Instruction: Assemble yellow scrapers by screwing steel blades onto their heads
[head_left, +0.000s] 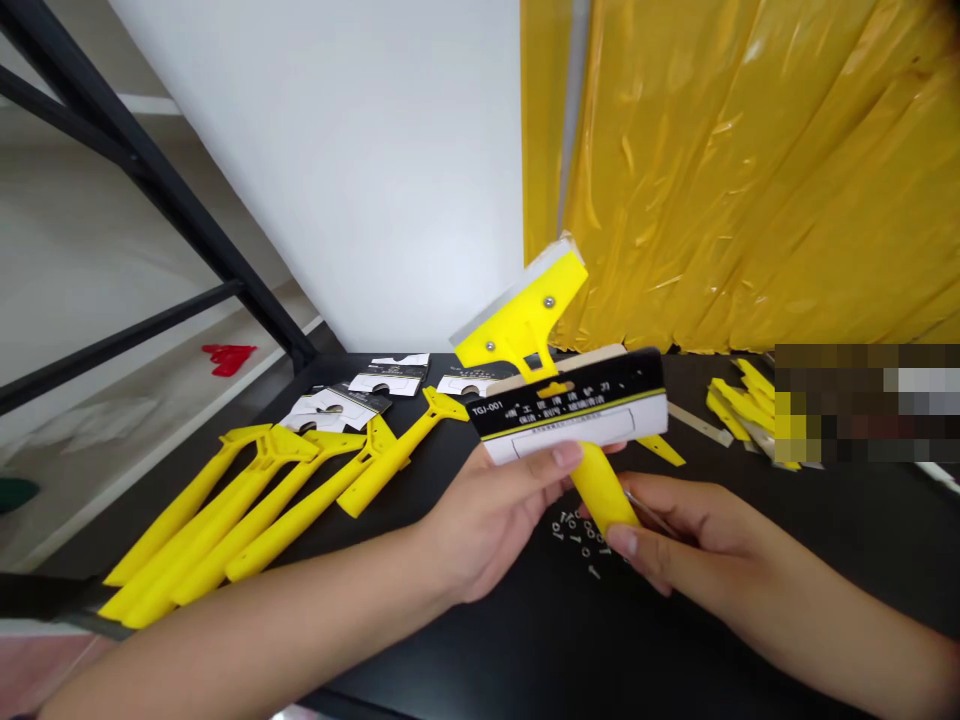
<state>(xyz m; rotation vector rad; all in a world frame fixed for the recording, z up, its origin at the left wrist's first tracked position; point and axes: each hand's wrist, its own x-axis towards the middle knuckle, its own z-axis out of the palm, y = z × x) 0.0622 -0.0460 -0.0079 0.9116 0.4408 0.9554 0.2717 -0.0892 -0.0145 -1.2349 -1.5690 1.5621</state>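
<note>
A yellow scraper (525,312) with a metal blade and two screws in its head is held up over the black table, tilted with the blade end upward. A black-and-white cardboard packaging card (600,405) marked TGJ-001 sits around its handle. My left hand (487,515) is closed on the card and handle, thumb on the front. Around the handle's lower end, the fingers of my right hand (690,530) are closed, and a thin shiny piece shows by them, too unclear to name. Small screws and nuts (589,548) lie scattered below.
Several yellow scraper handles (285,500) lie at the left, with cut cards (337,408) behind them. Yellow blade plates (739,400) are piled at the right beside a pixelated patch. A black metal frame (187,225) rises at the left; yellow plastic sheeting (750,180) hangs behind.
</note>
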